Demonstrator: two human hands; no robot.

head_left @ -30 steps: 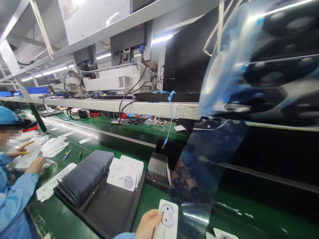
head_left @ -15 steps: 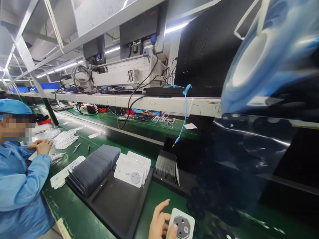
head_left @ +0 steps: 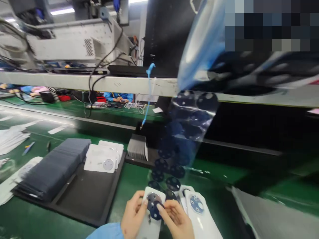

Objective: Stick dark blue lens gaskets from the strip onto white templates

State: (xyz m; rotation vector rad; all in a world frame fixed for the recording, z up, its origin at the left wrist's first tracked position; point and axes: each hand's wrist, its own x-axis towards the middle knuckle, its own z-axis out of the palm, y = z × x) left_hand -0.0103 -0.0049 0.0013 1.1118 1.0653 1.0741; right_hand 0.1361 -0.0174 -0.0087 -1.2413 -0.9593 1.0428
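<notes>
My left hand (head_left: 134,212) grips the left edge of a white plate (head_left: 147,227) that has a round grey disc near its top. Between the fingers of my right hand (head_left: 176,217) is a dark round sticker (head_left: 156,210), which overlaps the lower part of that disc. Just above hangs a clear strip (head_left: 183,132) bearing dark round stickers; its lower end lies behind the plate. Right of my right hand are more white plates (head_left: 203,220), the top one with a blue-grey disc.
A black tray (head_left: 84,196) at the left holds a row of dark grey sheets (head_left: 58,166) and white plates (head_left: 101,157). Behind it stands a black box with thin cards (head_left: 137,147). A light blue coiled cord (head_left: 149,96) hangs from the shelf (head_left: 119,84).
The view has swung to the right. My right hand has come into view with a dark sticker. The plate in my left hand now shows more of its length. The nearby person has left the view.
</notes>
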